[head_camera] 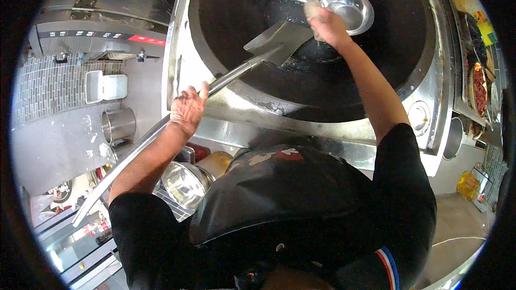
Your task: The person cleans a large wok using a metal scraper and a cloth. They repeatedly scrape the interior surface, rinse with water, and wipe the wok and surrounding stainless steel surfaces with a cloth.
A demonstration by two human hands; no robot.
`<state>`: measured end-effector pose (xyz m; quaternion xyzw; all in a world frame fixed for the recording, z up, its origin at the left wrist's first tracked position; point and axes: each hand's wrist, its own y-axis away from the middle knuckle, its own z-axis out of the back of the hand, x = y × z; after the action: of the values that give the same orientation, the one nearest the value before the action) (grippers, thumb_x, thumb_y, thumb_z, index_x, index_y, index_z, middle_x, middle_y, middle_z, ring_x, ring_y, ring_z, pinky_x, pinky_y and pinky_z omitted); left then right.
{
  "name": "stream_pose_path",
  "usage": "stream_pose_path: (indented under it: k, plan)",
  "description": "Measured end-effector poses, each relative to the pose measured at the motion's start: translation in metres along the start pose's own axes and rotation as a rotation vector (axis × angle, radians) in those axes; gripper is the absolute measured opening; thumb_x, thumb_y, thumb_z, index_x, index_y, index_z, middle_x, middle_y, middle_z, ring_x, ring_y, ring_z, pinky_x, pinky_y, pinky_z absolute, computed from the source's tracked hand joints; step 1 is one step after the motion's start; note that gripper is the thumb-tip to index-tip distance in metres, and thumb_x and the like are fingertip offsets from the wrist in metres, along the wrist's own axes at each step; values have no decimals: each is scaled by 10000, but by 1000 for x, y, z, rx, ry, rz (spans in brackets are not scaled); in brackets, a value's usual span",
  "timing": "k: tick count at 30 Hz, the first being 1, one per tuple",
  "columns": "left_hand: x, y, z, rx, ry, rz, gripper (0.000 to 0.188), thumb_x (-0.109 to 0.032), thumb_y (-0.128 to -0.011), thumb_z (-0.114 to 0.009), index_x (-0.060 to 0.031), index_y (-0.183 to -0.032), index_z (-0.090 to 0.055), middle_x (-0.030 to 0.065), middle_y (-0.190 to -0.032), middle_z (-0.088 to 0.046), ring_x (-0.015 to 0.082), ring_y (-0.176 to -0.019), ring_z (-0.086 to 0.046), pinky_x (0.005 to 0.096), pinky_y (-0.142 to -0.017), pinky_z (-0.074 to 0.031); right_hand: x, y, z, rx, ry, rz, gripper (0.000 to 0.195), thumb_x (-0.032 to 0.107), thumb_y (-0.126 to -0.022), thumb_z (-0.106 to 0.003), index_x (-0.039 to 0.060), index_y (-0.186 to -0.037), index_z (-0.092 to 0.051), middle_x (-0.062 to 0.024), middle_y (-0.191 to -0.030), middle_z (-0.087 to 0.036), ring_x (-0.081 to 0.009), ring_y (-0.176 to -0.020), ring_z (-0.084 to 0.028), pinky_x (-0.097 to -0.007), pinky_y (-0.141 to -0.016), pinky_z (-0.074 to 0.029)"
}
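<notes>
My left hand (187,108) is closed round the long metal handle of a steel wok shovel (282,42), whose broad blade rests inside a large black wok (354,84). The handle slants back past my left forearm. Over the wok, my right hand (330,26) holds a pale, bunched cloth (314,12). Just beyond that hand is a shiny metal scoop (350,12) with a round bowl. A short metal handle pokes out on the cloth's other side. Whether my fingers also grip the scoop's handle under the cloth, I cannot tell.
A pale stove rim (242,106) surrounds the wok. Metal bowls (185,185) stand low on my left, and a steel pot (119,125) sits farther left. Trays of food (479,88) line the right side, above a container of yellow liquid (468,185).
</notes>
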<state>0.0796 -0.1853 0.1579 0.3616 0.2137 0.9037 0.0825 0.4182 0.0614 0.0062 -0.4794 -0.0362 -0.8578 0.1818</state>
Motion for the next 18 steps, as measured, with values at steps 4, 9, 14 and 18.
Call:
stream_pose_path:
  k: [4,9,14,18]
  plan:
    - [-3,3,3,-66,48,-20,531,-120,-895,-519,-161,-1398,-353,128,-950,-561,243,-810,-661,348,-606,-573,49,19,-56,261,195,83,331,325,-884,-593,70,-1094,-624,-187,-1088,-599,-353,-1009,-605,-443,-843,-495]
    - [1,9,-4,-37,154,-66,565,-71,-851,-551,-202,-1377,-388,96,-904,-564,245,-730,-672,343,-564,-557,88,22,-114,579,179,51,323,360,-941,-485,292,-1236,-599,-140,-1274,-553,-321,-1155,-562,-433,-981,-449]
    - [7,12,-7,-92,174,-32,635,-58,-842,-547,-241,-1425,-375,65,-911,-559,225,-770,-657,327,-659,-556,52,-17,-145,610,377,106,329,296,-943,-471,317,-1237,-615,-65,-1297,-567,-305,-1207,-543,-436,-1003,-436]
    - [2,13,-5,17,197,25,659,-74,-858,-536,-264,-1460,-347,76,-943,-567,224,-796,-653,334,-680,-558,22,-36,-128,680,488,151,354,296,-944,-428,340,-1257,-589,-65,-1314,-570,-306,-1214,-549,-448,-983,-455]
